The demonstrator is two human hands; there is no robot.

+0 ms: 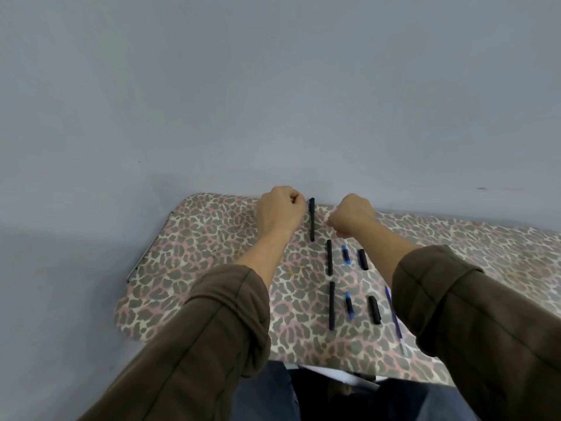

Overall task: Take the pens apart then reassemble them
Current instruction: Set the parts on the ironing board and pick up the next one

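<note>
A long black pen piece [312, 218] lies near the table's far edge, between my two hands. My left hand [280, 208] is a fist just left of its top end, with nothing visible in it. My right hand [352, 215] hovers to its right with fingers curled under, and whatever they might hold is hidden. Nearer me lie two rows of parts. One has a black barrel [329, 257], a blue cartridge [346, 254] and a black cap [362, 259]. The other has a barrel [331, 305], a cartridge [349, 305] and a cap [374, 309].
The leopard-print table [197, 262] stands against a plain grey wall [273, 101]. A thin blue pen [394, 317] lies at the right, partly under my right sleeve. The table's front edge runs just above my lap.
</note>
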